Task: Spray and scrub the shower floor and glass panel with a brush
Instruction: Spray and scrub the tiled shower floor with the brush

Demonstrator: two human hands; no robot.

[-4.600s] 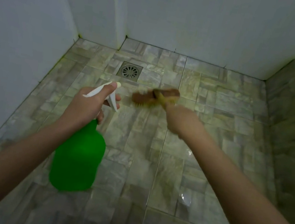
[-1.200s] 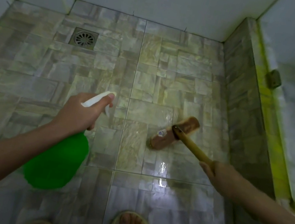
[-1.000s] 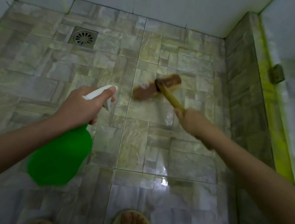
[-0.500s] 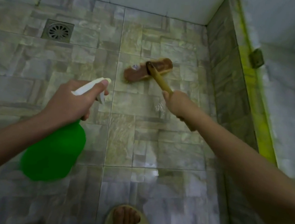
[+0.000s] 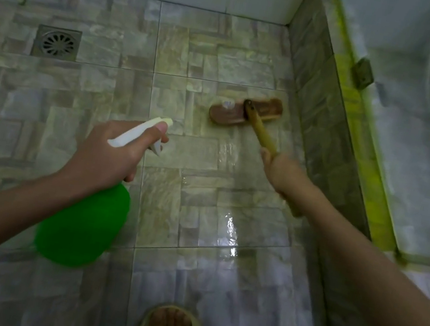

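On tile (image 5: 100, 91) sit one brush (image 5: 231, 114), one drain (image 5: 56, 43).

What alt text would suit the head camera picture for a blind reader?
The right hand holds a long-handled brush on the wet tiled shower floor, near the glass panel; the left hand grips a green spray bottle. A drain sits far left.

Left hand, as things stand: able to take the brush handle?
Probably not yet. The left hand grips the spray bottle, so its fingers are taken. Nothing stands between it and the brush handle, but the right hand holds that.
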